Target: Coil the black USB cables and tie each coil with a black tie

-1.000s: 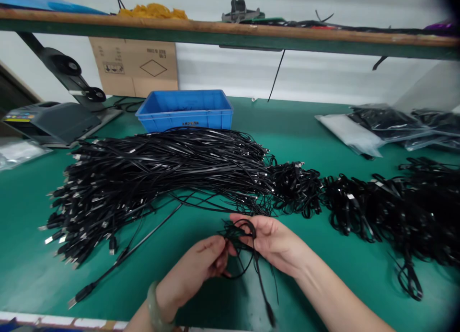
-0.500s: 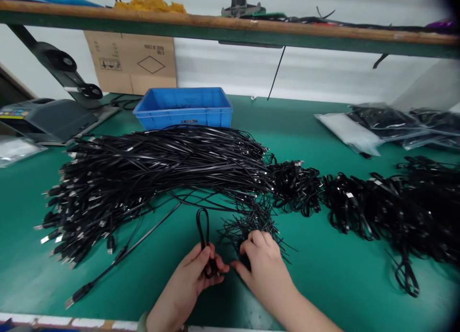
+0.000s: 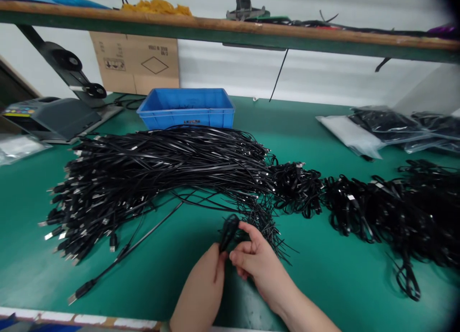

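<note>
My left hand pinches a folded black USB cable near the front edge of the bench, right hand curled just beside it. Left to do: a big loose cable pile mid-bench. Done, apparently: coiled cables toward the right edge, bagged bundles at the back right corner.

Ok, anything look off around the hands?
One black USB cable lies stretched out across the green bench top, plug toward the front edge, trailing out of the main cable heap. Odd only because the rest lie bunched.
</note>
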A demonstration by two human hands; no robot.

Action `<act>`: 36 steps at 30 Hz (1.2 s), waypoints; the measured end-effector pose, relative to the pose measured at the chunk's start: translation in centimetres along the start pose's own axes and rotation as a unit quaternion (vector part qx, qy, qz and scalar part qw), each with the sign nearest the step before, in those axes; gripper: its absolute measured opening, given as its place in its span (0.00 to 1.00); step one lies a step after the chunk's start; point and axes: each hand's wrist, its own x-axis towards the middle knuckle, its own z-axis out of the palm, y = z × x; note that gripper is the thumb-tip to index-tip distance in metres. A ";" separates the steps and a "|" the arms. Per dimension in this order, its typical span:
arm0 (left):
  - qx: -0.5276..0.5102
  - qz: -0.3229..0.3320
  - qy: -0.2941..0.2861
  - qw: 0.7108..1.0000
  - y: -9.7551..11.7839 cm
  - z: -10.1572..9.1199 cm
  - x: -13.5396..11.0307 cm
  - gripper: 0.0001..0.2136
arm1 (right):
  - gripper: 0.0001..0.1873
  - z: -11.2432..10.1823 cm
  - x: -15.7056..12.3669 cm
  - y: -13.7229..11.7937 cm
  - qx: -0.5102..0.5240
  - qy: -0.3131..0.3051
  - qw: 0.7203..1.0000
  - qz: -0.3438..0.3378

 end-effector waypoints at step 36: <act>-0.288 -0.091 -0.073 0.950 2.3 -1.5 0.5 0.24 | 0.09 -0.9 -0.9 -3.0 -0.484 -0.065 0.828 -0.275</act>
